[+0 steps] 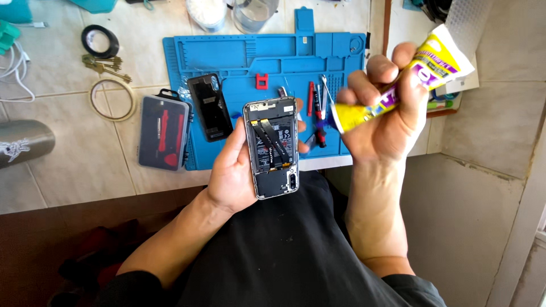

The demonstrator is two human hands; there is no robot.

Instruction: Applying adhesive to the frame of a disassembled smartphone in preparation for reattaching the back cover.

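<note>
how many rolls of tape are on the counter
2. A black tape roll lies near the counter's top left, above the keys. A pale tape roll lies below the keys, left of the blue mat.

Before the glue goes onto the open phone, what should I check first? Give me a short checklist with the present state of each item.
1. Opened phone rests firmly in the left hand: ok.
2. Phone's open side faces up, black flex strips visible: ok.
3. Right hand grips the yellow glue tube securely: ok.
4. Tube cap removed: cannot tell, the tip is blurred.
5. Tube tip aimed at the phone edge: not ok, it is off to the side.
6. Black back cover lies ready on the blue mat: ok.
</note>
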